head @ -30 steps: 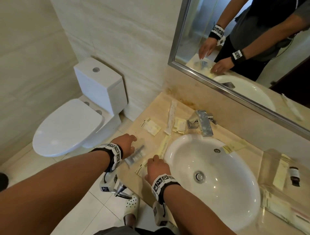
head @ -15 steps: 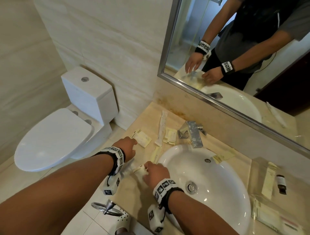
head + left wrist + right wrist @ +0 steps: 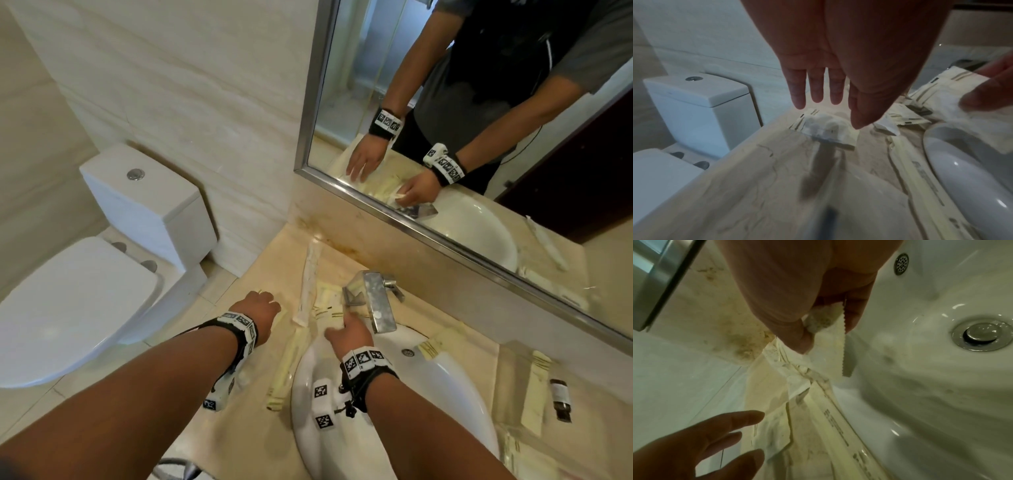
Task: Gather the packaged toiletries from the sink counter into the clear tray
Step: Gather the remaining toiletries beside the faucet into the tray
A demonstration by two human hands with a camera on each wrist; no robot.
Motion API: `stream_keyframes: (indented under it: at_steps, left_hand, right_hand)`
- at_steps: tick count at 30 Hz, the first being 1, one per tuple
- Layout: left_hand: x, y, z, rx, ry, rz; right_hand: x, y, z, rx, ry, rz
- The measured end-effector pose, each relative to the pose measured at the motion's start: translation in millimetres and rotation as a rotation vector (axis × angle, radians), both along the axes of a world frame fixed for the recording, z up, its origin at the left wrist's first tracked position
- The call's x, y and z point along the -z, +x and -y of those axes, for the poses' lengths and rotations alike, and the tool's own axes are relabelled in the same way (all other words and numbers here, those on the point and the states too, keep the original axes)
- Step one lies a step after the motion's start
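The view has tipped up since a moment ago, so more of the big mirror (image 3: 479,144) shows and the white toilet (image 3: 113,246) sits higher on the left. Both hands have moved farther back along the table (image 3: 239,428), away from its front edge. The white sink (image 3: 445,383) is on the right, with the metal tap (image 3: 376,305) behind it.

The clear tray (image 3: 534,387) sits at the far right of the table, past the sink, with a long pale packet and a small dark bottle (image 3: 560,399) in it.

A long white packet (image 3: 310,281) lies on the table left of the tap, pointing at the back wall. A long cream packet (image 3: 925,180) lies along the left rim of the sink.

The left hand (image 3: 258,313) has gone from near the front edge to a spot over the small square packet (image 3: 826,129). Its fingers (image 3: 816,86) are straight and a little spread. The tips hang just above the packet, and it holds nothing.

The right hand (image 3: 349,334) was pinching at a packet by the sink rim before. Now it is up by the tap, with a flat cream packet (image 3: 830,335) held off the table. Its thumb and fingers (image 3: 795,331) pinch the top end, close together, and the packet's zigzag edge sticks out below them.
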State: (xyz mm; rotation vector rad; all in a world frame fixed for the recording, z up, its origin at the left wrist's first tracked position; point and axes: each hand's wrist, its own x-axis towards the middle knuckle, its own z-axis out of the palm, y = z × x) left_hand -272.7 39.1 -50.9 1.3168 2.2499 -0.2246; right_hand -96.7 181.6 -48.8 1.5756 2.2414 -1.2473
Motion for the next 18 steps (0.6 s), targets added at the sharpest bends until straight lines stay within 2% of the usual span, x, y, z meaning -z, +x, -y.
stream_keyframes:
  at_steps: [5, 13, 18]
  left_hand:
    - [11, -10, -8, 0.052, -0.052, -0.016]
    - [14, -17, -10, 0.071, -0.096, -0.009]
    - [15, -18, -12, 0.125, -0.086, -0.081]
  right_hand:
    - [12, -20, -8, 0.088, 0.032, 0.013]
    - [23, -45, -11, 0.019, 0.153, 0.199]
    - [31, -50, -19, 0.015, 0.155, 0.259]
